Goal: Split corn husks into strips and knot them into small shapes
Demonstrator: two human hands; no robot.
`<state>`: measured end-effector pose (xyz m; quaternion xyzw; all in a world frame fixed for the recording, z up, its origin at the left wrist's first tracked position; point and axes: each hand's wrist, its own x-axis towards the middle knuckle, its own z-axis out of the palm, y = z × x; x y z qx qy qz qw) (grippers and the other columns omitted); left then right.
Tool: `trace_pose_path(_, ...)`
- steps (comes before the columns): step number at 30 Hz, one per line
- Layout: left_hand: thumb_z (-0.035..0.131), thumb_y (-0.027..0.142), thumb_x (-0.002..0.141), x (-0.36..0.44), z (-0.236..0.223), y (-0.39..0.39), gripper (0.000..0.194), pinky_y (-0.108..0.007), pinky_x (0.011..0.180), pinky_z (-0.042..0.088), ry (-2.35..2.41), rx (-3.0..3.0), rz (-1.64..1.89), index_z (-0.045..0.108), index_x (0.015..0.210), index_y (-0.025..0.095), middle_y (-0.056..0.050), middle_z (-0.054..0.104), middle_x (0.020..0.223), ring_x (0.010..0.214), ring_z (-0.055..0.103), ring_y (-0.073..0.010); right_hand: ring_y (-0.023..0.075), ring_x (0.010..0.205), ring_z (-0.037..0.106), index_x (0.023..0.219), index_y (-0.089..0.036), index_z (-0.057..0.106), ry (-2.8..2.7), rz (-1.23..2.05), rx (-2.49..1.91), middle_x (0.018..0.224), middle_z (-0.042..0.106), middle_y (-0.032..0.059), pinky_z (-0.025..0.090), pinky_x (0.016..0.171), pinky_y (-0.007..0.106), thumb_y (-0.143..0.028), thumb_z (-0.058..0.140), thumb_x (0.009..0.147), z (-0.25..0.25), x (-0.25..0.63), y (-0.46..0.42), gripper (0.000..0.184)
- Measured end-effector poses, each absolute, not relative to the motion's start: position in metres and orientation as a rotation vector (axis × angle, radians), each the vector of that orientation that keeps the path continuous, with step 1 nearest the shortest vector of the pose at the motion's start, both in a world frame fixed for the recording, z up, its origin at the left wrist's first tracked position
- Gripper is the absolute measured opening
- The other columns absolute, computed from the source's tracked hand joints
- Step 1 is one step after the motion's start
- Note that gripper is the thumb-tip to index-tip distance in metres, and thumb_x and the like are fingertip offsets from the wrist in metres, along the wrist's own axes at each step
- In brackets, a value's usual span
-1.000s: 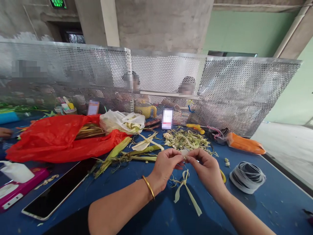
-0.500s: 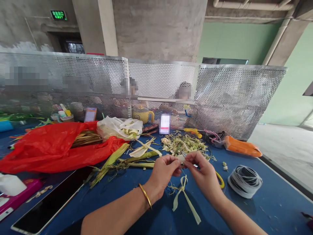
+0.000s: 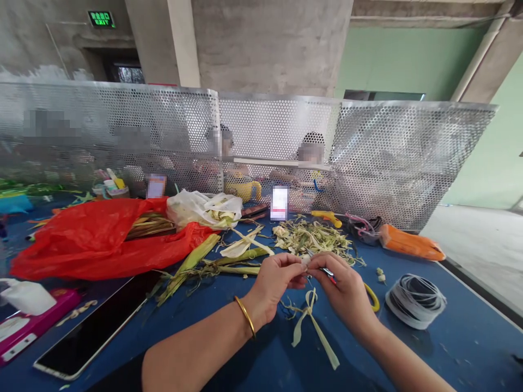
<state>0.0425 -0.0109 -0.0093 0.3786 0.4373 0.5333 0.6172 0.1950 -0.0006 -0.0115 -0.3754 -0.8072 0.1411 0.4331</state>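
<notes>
My left hand (image 3: 281,280), with a gold bangle on its wrist, pinches a small pale piece (image 3: 305,260), maybe corn husk. Against it my right hand (image 3: 337,277) is closed round a slim tool with a pointed metal tip (image 3: 310,252); a dark and red part shows under the fingers. Its kind is mostly hidden. Below the hands lies a knotted pale husk strip (image 3: 308,318) with two tails. Just beyond them is a heap of husk scraps (image 3: 312,238). A yellow curved handle (image 3: 372,298) sticks out beside my right wrist.
A spool of pale cord (image 3: 415,302) and an orange packet (image 3: 411,243) are at right. Husk stalks (image 3: 190,267), a red plastic bag (image 3: 81,234), a tablet-like device (image 3: 98,326) and a purple power strip (image 3: 44,316) are at left. A perforated metal screen (image 3: 278,128) stands behind; people sit beyond it.
The view has shifted slightly, so the table things sit a little further right. My hands stay together at the pale piece; the red part of the tool now shows under my right fingers.
</notes>
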Motion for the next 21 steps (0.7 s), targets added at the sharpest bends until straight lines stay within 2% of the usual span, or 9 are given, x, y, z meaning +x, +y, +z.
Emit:
trace_pose_path(5,0.069,0.023,0.066,0.0426,-0.0101,-0.0104,0.009,-0.025,0.063,0.05,1.044,1.039,1.272,0.067,0.07,0.015,-0.003,0.066,0.067,0.06,0.06,-0.0126,0.0175,0.073,0.059,0.077,-0.021,0.058,-1.852,0.556,-1.03,0.074,0.064,0.0016,0.047,0.067,0.028,-0.026,0.057,0.084,-0.0123,0.1942,-0.0003,0.009)
trace_pose_path(9,0.067,0.025,0.068,0.0426,-0.01,-0.0108,0.009,-0.026,0.064,0.05,1.035,1.144,1.278,0.069,0.069,0.016,-0.004,0.068,0.069,0.063,0.062,-0.0143,0.0159,0.067,0.055,0.074,-0.02,0.054,-1.772,0.586,-1.031,0.07,0.059,0.0007,0.046,0.061,0.027,-0.03,0.061,0.081,-0.0115,0.193,0.0,0.014)
trace_pose_path(17,0.063,0.023,0.072,0.0432,-0.0119,-0.0108,0.008,-0.026,0.065,0.051,1.036,1.164,1.24,0.068,0.07,0.016,-0.003,0.067,0.068,0.063,0.062,-0.0144,0.0158,0.064,0.059,0.087,-0.02,0.05,-1.709,0.722,-1.031,0.068,0.059,-0.001,0.048,0.061,0.028,-0.032,0.063,0.08,-0.016,0.1942,0.0027,0.019)
trace_pose_path(21,0.065,0.027,0.072,0.0434,-0.0118,-0.0108,0.011,-0.024,0.06,0.048,1.035,1.129,1.253,0.064,0.067,0.017,-0.001,0.064,0.063,0.06,0.059,-0.0126,0.0165,0.069,0.06,0.095,-0.02,0.053,-1.785,0.615,-1.014,0.074,0.062,0.0013,0.049,0.066,0.029,-0.03,0.06,0.083,-0.017,0.1974,0.0034,0.017)
